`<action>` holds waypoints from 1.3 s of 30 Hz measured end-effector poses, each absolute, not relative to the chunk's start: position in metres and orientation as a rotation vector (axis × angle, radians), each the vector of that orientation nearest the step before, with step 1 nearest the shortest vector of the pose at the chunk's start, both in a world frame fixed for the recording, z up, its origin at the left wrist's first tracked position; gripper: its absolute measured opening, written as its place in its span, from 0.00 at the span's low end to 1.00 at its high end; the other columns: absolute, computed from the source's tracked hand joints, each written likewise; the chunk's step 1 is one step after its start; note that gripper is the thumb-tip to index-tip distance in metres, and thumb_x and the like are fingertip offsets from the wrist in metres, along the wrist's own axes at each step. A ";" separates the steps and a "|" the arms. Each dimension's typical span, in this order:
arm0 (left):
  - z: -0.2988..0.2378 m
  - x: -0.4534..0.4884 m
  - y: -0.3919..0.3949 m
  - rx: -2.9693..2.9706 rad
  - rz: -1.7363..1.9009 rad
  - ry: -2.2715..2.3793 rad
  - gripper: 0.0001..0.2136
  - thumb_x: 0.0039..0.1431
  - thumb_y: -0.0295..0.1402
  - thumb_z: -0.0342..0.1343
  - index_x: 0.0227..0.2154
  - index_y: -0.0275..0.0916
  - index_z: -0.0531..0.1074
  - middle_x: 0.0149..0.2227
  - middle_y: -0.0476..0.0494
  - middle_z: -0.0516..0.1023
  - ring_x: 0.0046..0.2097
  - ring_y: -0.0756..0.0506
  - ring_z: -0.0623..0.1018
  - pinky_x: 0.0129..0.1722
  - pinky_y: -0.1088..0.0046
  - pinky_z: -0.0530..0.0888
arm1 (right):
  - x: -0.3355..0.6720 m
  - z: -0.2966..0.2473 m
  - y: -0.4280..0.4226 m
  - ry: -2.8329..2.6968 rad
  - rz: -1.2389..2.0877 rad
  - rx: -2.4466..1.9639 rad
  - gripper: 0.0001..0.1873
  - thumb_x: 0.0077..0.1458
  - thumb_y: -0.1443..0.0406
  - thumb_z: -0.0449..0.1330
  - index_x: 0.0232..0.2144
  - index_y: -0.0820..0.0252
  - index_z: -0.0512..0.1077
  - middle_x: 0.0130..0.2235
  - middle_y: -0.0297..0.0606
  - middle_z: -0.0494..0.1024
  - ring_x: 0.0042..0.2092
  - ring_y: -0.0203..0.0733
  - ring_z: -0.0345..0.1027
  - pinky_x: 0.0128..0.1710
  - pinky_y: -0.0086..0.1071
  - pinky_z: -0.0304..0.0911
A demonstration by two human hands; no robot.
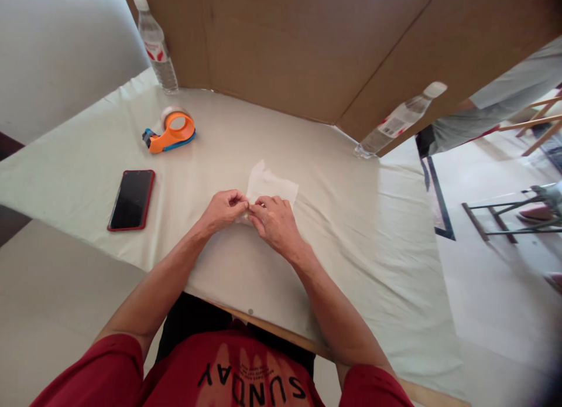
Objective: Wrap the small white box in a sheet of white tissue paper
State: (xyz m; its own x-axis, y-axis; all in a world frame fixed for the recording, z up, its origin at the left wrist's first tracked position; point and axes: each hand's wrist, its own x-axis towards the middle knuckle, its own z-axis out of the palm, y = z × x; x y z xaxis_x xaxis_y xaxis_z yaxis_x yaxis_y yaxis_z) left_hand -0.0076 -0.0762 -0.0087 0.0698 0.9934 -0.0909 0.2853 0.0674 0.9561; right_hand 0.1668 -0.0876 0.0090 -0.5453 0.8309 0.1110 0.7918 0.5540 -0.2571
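A thin white tissue [273, 184] with an uneven far edge lies on the cloth-covered table, partly under my hands. My left hand [225, 211] is closed in a pinch at the tissue's near left corner, thumb against fingertips. Right beside it, my right hand [276, 222] is also closed, its fingertips pinching the tissue's near edge. The fingertips of both hands almost touch. A small crumpled bit of the tissue shows between and just below them; the rest of that edge is hidden by my fingers.
An orange tape dispenser [175, 134] and a red-cased phone [132, 200] lie to the left. Water bottles stand at the back left [158, 58] and back right [395, 126], against a cardboard screen [281, 44]. Beyond the right side, a person's grey-clothed leg [465, 126] shows.
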 end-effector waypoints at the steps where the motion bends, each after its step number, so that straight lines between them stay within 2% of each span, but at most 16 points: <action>1: -0.008 -0.008 -0.077 1.412 0.930 1.382 0.10 0.47 0.38 0.57 0.27 0.37 0.73 0.24 0.50 0.73 0.26 0.52 0.70 0.25 0.77 0.67 | 0.167 0.009 -0.087 -2.567 0.264 -1.362 0.13 0.66 0.63 0.55 0.49 0.54 0.77 0.50 0.44 0.78 0.48 0.51 0.64 0.46 0.42 0.54; 5: -0.007 -0.010 -0.078 1.490 0.910 1.355 0.11 0.46 0.38 0.56 0.28 0.36 0.75 0.26 0.49 0.76 0.28 0.51 0.71 0.29 0.76 0.68 | 0.167 0.009 -0.087 -2.569 0.277 -1.371 0.12 0.65 0.64 0.57 0.46 0.56 0.78 0.50 0.43 0.78 0.48 0.50 0.64 0.45 0.41 0.54; 14: -0.009 -0.007 -0.081 1.427 1.010 1.437 0.06 0.45 0.35 0.55 0.25 0.38 0.72 0.22 0.52 0.71 0.24 0.53 0.66 0.25 0.77 0.65 | 0.166 0.010 -0.086 -2.582 0.269 -1.369 0.11 0.65 0.63 0.57 0.46 0.55 0.78 0.50 0.43 0.78 0.48 0.51 0.65 0.45 0.42 0.55; 18: -0.009 -0.003 -0.081 1.442 1.038 1.416 0.07 0.46 0.36 0.56 0.25 0.38 0.72 0.24 0.51 0.73 0.26 0.52 0.68 0.27 0.76 0.66 | 0.165 0.012 -0.087 -2.583 0.280 -1.367 0.11 0.64 0.64 0.57 0.46 0.55 0.77 0.49 0.43 0.79 0.49 0.51 0.65 0.46 0.41 0.55; 22: -0.007 -0.004 -0.083 1.435 0.958 1.364 0.08 0.46 0.36 0.56 0.28 0.37 0.75 0.25 0.50 0.75 0.26 0.52 0.69 0.27 0.76 0.67 | 0.165 0.014 -0.087 -2.541 0.326 -1.392 0.10 0.62 0.65 0.59 0.45 0.60 0.75 0.47 0.46 0.80 0.48 0.50 0.67 0.46 0.40 0.56; 27: -0.006 -0.012 -0.086 1.507 0.889 1.221 0.15 0.43 0.32 0.51 0.32 0.36 0.79 0.26 0.48 0.77 0.28 0.50 0.72 0.28 0.75 0.68 | 0.168 0.014 -0.087 -2.464 0.413 -1.401 0.18 0.59 0.66 0.61 0.52 0.61 0.70 0.47 0.47 0.80 0.49 0.52 0.69 0.47 0.40 0.59; 31: -0.004 -0.018 -0.087 1.549 0.840 1.145 0.18 0.42 0.30 0.48 0.33 0.36 0.81 0.25 0.48 0.76 0.27 0.50 0.72 0.28 0.74 0.69 | 0.170 0.015 -0.088 -2.458 0.438 -1.382 0.20 0.59 0.66 0.61 0.54 0.60 0.68 0.48 0.47 0.80 0.50 0.52 0.70 0.47 0.42 0.61; 39: -0.015 -0.012 -0.087 1.625 0.877 1.227 0.07 0.49 0.31 0.55 0.30 0.38 0.75 0.25 0.51 0.72 0.25 0.52 0.68 0.26 0.77 0.66 | 0.170 0.014 -0.087 -2.468 0.431 -1.375 0.19 0.59 0.68 0.60 0.53 0.59 0.69 0.48 0.46 0.81 0.49 0.52 0.70 0.48 0.41 0.61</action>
State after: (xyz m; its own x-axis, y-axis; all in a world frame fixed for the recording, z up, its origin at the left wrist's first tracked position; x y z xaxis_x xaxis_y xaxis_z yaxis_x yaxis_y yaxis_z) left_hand -0.0121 -0.0866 -0.0154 0.2587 0.9657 0.0228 0.3339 -0.1116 0.9360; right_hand 0.1697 -0.0872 0.0135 -0.5062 0.8566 0.0996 0.7722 0.5017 -0.3899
